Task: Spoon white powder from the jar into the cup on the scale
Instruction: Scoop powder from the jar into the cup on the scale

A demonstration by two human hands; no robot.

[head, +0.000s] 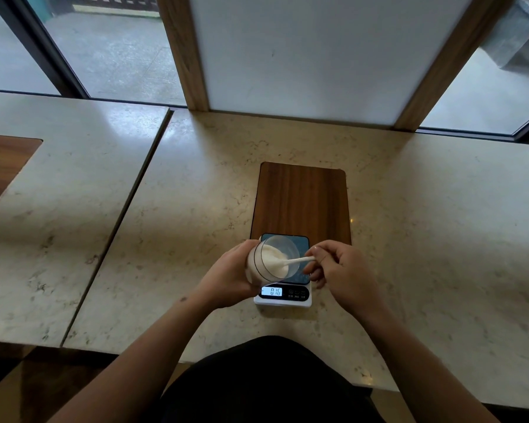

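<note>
My left hand (228, 277) grips a clear jar (268, 261) of white powder, tilted on its side with its mouth facing right, held over the scale (284, 296). My right hand (338, 267) pinches the handle of a white spoon (293, 261) whose bowl is inside the jar, in the powder. The scale has a dark weighing plate and a lit display that reads about 0.16. The jar and my hands cover most of the plate, and I see no cup on it.
A dark wooden board (301, 199) lies on the marble counter (425, 239) just behind the scale. A seam (129, 203) splits the counter on the left, where a wooden inset (0, 166) shows. A white panel and window frames stand at the back.
</note>
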